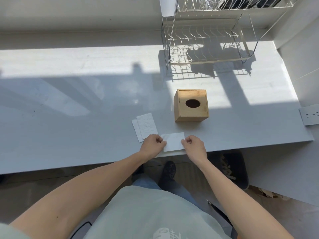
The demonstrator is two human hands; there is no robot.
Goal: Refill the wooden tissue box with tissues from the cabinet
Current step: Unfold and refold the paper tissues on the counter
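Just below frame center, the left hand and right hand each pinch a short end of a folded tissue flat at the counter edge, its long axis left-right. Left of it lie two more tissues (overlapped, long axes running up-frame, tilted slightly). Beyond stands the box, oval slot facing up. Farther, a rack at upper right.

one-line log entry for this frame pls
left hand: pinching tissue left edge | right hand: pinching right edge | wooden tissue box: upright, opening empty | two tissues: flat, left
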